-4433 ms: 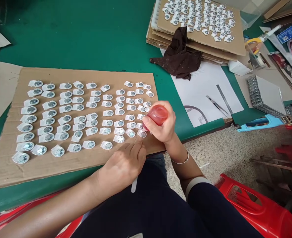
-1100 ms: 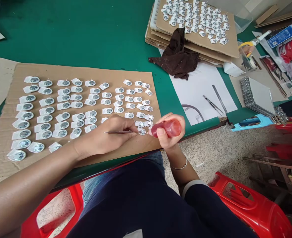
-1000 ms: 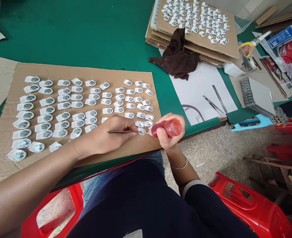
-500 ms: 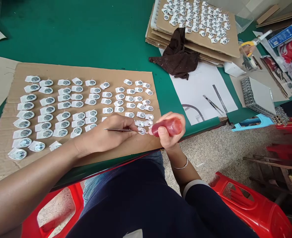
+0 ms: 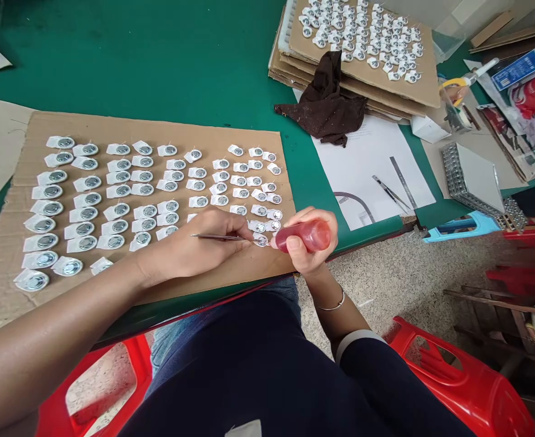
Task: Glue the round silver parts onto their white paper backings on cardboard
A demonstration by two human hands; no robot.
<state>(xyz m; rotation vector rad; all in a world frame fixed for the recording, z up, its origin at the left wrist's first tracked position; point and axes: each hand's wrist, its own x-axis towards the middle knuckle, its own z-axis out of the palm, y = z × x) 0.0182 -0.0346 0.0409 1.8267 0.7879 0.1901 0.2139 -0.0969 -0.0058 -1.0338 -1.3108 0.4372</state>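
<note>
The left hand (image 5: pixel 190 252) pinches thin metal tweezers (image 5: pixel 219 237), tips on a small round silver part on white backing (image 5: pixel 261 241) (between both hands). The right hand (image 5: pixel 310 243) grips a small red squeeze bottle (image 5: pixel 304 235), nozzle touching that part, on the brown cardboard sheet (image 5: pixel 258 273).

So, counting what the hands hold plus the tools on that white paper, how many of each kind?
Tweezers: 2, one in the left hand, the other tweezers on the white paper.
Red bottle: 1, in the right hand.
Metal ruler: 1, on the paper.
Total: 4.
</note>
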